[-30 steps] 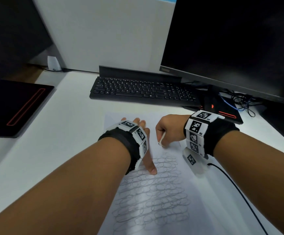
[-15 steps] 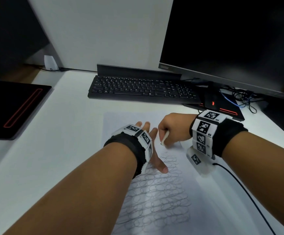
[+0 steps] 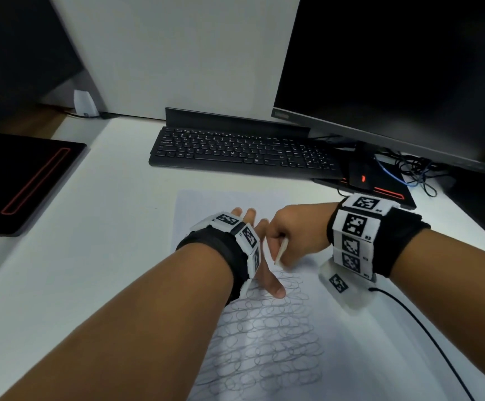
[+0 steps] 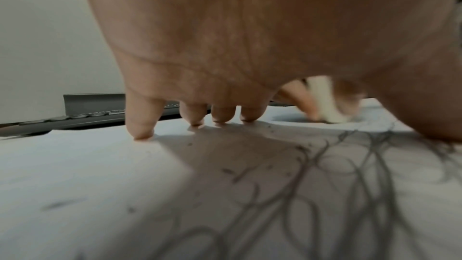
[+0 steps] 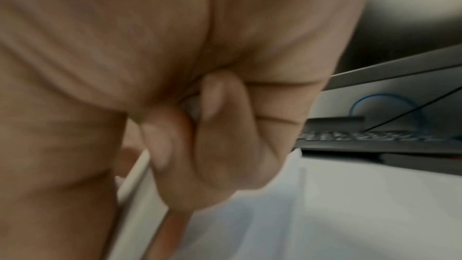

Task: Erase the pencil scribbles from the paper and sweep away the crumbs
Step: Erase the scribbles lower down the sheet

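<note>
A broad white desk top (image 3: 96, 256) is filling the head view, and a large black monitor (image 3: 394, 68) is standing at two o'clock above it. At nine o'clock a flat black pad with a red outlined bar (image 3: 24, 180) is lying on the desk. A black flat keyboard (image 3: 241, 151) is sitting at twelve o'clock, well apart from the hands. Just below it, running from the centre down to six o'clock, a white sheet of paper (image 3: 212, 206) is lying flat; its far part is showing bare, while grey looping pencil scribbles (image 3: 264, 342) are covering its near part.

The left hand (image 3: 260, 256) is resting on the paper at the centre, fingers straight and spread, fingertips (image 4: 142, 133) pressing down on the sheet, thumb lying over the uppermost loops. Just beside it at three o'clock, the right hand (image 3: 296, 235) is curling its fingers round a slim white stick-shaped eraser (image 3: 280, 251), whose lower end is touching the paper at the top edge of the scribbles; the left wrist view is showing that tip blurred. A thin black cable (image 3: 426, 337) is trailing from the right wrist toward five o'clock. Tiny dark eraser crumbs (image 4: 226, 170) are lying scattered on the paper under the left palm.
</note>
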Demonstrator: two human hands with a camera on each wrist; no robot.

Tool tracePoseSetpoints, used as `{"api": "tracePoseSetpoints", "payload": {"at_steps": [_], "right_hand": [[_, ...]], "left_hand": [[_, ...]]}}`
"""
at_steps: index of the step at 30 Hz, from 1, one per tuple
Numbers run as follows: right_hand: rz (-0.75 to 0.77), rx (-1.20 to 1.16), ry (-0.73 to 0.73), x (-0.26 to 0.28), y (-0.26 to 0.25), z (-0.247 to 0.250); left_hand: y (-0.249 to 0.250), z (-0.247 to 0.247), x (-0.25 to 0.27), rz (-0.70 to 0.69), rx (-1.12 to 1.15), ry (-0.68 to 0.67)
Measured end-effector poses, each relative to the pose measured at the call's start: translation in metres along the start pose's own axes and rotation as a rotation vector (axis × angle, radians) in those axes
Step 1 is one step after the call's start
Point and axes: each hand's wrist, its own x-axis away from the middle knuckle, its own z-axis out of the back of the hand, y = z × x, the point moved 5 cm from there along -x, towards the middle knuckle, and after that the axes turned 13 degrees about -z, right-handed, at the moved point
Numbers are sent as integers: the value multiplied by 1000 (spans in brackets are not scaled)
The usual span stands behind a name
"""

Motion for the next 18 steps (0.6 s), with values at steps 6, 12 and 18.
{"api": "tracePoseSetpoints", "payload": {"at_steps": [6,12,18], "right_hand": [[-30,-31,61,0,6,1],[-109,-72,145,-5,23,13],[-9,-27,35,-1,12,-3]], "left_hand": [[-7,-5,-5,39,17,4],[-1,-1,-5,58,9,-28],[-4,-2,-3,39,-22,-32]]}}
